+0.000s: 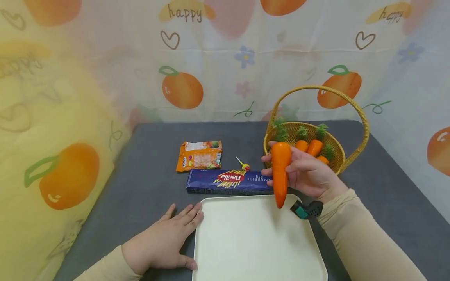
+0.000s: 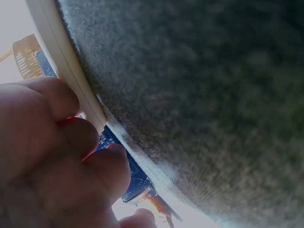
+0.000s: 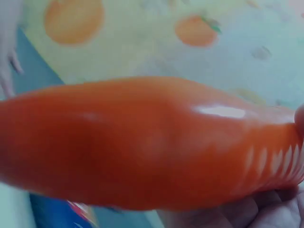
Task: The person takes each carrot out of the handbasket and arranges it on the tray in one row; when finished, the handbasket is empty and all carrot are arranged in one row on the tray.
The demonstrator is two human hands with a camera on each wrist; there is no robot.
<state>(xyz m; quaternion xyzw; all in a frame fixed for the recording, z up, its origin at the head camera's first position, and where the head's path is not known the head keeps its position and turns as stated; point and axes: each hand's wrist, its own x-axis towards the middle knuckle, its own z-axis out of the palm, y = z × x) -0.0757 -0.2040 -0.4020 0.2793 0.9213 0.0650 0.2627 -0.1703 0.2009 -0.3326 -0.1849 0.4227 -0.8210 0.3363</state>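
An orange carrot [image 1: 281, 169] hangs tip-down over the far right part of a cream tray [image 1: 246, 242]. My right hand [image 1: 313, 175] grips it, thumb on one side and fingers on the other. In the right wrist view the glossy carrot [image 3: 142, 147] fills the middle and covers part of the fingers. My left hand [image 1: 163, 239] lies at the tray's left edge with its fingers extended, the fingertips and thumb at the rim. Leafy green tops and several more carrots [image 1: 315, 147] show in a yellow wicker basket [image 1: 341, 152] behind the right hand.
A blue Barilla spaghetti box [image 1: 207, 181] lies along the tray's far edge. Beyond it are a lollipop [image 1: 245, 167] and an orange snack packet [image 1: 200, 156]. The basket's tall handle [image 1: 365, 128] arches up at the right. Printed cloth surrounds the grey table [image 1: 140, 171].
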